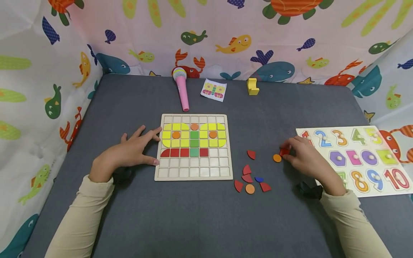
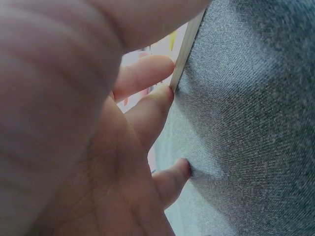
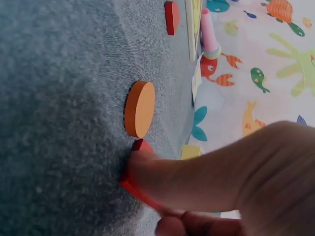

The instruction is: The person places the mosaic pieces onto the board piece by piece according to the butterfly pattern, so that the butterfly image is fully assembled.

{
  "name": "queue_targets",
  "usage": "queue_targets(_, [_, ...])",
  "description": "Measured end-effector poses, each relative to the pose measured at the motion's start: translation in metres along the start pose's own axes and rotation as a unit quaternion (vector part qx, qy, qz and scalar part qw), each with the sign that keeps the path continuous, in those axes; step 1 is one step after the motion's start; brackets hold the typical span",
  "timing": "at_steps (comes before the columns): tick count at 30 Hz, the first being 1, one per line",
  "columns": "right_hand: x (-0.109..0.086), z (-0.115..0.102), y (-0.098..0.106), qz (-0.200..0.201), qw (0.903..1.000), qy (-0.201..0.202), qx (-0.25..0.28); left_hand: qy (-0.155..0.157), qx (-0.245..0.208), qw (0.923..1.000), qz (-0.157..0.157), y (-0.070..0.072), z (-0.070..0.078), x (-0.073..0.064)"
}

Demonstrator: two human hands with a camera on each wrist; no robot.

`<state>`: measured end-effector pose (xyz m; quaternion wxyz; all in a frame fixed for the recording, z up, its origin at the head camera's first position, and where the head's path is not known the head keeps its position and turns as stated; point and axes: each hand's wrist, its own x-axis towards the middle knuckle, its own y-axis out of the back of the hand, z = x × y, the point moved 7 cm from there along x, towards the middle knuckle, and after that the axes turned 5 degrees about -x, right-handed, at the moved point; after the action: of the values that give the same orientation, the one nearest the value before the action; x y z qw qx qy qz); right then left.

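Note:
A wooden grid board (image 1: 193,173) lies in the middle of the table, filled in its upper rows with yellow, green, orange and red tiles. My left hand (image 1: 130,148) has its fingers spread, with the thumb and fingertips at the board's left edge; the board's side (image 2: 183,54) shows beside those fingertips in the left wrist view. To the right, my right hand (image 1: 301,156) pinches a red tile (image 1: 284,151) low over the table, the thumb (image 3: 152,174) covering much of it. An orange disc (image 3: 140,109) lies just beside that tile.
Red quarter-round pieces (image 1: 246,169), another orange disc (image 1: 250,189) and a blue piece (image 1: 259,179) lie right of the board. A number puzzle (image 1: 350,143) lies under my right forearm. Behind stand a pink microphone (image 1: 182,91), a picture card (image 1: 214,90) and a yellow block (image 1: 253,87).

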<state>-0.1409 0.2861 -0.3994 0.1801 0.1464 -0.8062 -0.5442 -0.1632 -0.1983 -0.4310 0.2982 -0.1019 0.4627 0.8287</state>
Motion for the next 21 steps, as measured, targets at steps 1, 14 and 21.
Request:
queue_targets(1, [0.001,0.000,0.001,0.000,1.0000,-0.005,0.001,-0.002,-0.001,1.0000,0.001,0.000,0.000,0.000])
queue_targets(14, [0.051,-0.045,0.000,0.016,0.9977,0.005,0.065,-0.006,-0.012,0.9999,0.008,0.000,-0.003,0.001])
queue_targets(21, [0.084,-0.097,-0.029,-0.020,0.9914,0.083,0.099,-0.008,-0.012,0.9998,0.011,0.001,-0.002,0.000])
